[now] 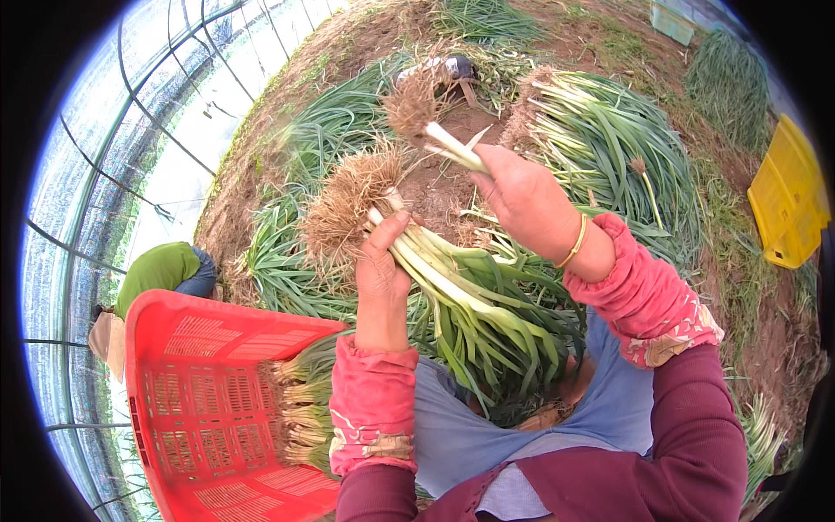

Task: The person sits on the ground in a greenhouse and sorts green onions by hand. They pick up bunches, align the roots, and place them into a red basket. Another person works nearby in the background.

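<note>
My left hand (381, 280) grips a bunch of leeks (450, 271) just below the roots. The bunch's tangled brown roots (352, 202) point up and left. Its flat green leaves fan down to the right over my lap. In my right hand (531, 202) is a small leek stalk (456, 147), held by its pale stem with the root tuft (412, 107) upward. This stalk is apart from the bunch, above and right of it. The lower part of the stalk is hidden behind my right hand.
A red plastic crate (209, 391) at left holds bundled leeks (310, 404). Leek piles lie ahead left (339, 124) and right (613, 143). A yellow crate (789, 196) stands far right, a pale green crate (672, 23) behind. A person in green (160, 274) bends beyond the red crate.
</note>
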A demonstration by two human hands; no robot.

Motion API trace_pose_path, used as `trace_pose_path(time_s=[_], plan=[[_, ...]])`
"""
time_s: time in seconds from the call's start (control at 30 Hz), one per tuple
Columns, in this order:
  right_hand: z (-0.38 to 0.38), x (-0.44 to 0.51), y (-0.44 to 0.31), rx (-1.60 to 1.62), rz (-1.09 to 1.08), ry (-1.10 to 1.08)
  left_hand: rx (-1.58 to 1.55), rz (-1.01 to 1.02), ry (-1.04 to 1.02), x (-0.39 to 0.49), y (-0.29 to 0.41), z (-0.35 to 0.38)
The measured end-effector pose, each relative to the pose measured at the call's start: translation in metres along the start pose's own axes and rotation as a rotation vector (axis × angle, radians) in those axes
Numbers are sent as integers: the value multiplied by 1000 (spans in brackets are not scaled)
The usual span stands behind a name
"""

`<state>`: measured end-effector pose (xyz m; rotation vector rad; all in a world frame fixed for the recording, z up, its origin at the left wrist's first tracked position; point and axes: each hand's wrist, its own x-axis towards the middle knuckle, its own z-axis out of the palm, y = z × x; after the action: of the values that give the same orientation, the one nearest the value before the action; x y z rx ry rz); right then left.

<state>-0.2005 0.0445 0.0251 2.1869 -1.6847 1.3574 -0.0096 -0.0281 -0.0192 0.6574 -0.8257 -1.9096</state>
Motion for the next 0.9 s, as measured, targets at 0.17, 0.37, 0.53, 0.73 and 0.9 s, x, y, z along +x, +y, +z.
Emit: trace_pose_path(time_s=[0.17, 0.37, 0.53, 0.73, 0.9], plan=[[35, -10, -22, 70, -8, -96, -199, 189, -86, 9, -20, 18], [35, -16, -10, -21, -2, -360, -24, 180, -87, 9, -24, 26], [17, -15, 5, -250, -301, -165, 48, 81, -11, 4, -19, 22], [42, -27, 14, 923, 365, -553, 249, 295, -23, -12, -38, 47], [29, -25, 24, 1091, 566, -628, 465, 210, -136, -17, -19, 44]])
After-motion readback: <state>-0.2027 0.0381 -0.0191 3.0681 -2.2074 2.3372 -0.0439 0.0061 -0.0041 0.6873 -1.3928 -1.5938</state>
